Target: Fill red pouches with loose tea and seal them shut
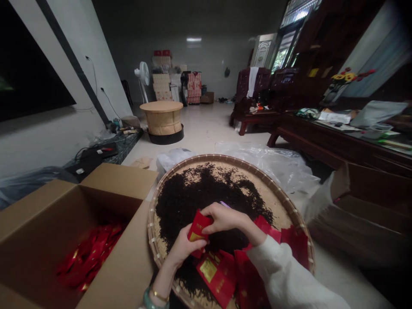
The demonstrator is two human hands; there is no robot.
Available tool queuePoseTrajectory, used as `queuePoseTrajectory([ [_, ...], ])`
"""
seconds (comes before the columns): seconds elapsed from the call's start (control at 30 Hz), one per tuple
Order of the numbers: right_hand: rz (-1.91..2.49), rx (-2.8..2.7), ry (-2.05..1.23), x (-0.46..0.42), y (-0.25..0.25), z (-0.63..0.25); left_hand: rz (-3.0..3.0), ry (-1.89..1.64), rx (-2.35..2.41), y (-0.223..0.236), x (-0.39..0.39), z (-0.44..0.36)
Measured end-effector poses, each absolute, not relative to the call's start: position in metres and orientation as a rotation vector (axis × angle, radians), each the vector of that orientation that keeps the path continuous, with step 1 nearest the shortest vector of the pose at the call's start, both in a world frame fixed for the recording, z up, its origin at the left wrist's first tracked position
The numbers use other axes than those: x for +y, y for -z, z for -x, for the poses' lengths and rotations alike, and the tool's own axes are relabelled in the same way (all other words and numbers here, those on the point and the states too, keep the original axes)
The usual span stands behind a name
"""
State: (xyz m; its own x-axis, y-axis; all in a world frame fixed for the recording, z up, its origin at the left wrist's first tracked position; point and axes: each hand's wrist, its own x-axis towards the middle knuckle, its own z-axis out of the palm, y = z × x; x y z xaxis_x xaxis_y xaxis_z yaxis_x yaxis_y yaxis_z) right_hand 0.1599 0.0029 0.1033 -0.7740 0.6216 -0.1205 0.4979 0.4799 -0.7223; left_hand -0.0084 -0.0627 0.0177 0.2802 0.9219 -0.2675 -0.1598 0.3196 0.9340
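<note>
A small red packet (198, 226) with gold print is held between my two hands, above the near part of a round woven tray (291, 201). My left hand (186, 245) wraps its lower part, thumb across the front. At its upper right edge, the fingers of my right hand (219, 218) pinch the packet. Dark loose tea leaves (193, 189) cover much of the tray. Several flat red pouches (219, 274) with gold labels lie below and right of my hands, partly under my right sleeve. Behind my right hand a thin purple edge (224, 204) shows; its kind is hidden.
To the left, an open cardboard box (122, 253) contains a heap of red packets (92, 257). Clear plastic sheeting (267, 165) lies beyond the tray. A round wooden stand (162, 118) and a fan (143, 77) are farther back. A dark wooden table (309, 141) runs along the right.
</note>
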Motion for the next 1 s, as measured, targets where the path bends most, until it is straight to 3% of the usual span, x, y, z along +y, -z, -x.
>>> queuePoseTrajectory([
  [0.27,0.982,-2.421,-1.344,0.011,-0.1,-0.166,-0.947,-0.885,1.021,-0.015,-0.062,0.01],
  [0.43,1.102,-2.015,-1.437,0.028,-0.093,-0.169,-0.907,-0.96,1.07,-0.013,-0.062,0.016],
  [0.53,1.126,-1.909,-1.319,0.032,-0.089,-0.165,-0.886,-1.057,1.098,-0.011,-0.061,0.018],
  [0.73,0.931,-2.202,-0.845,0.008,-0.106,-0.155,-0.895,-1.102,1.112,-0.015,-0.056,0.016],
  [1.0,1.133,-2.299,-1.007,-0.001,-0.114,-0.149,-0.956,-1.064,1.113,-0.025,-0.057,0.005],
])
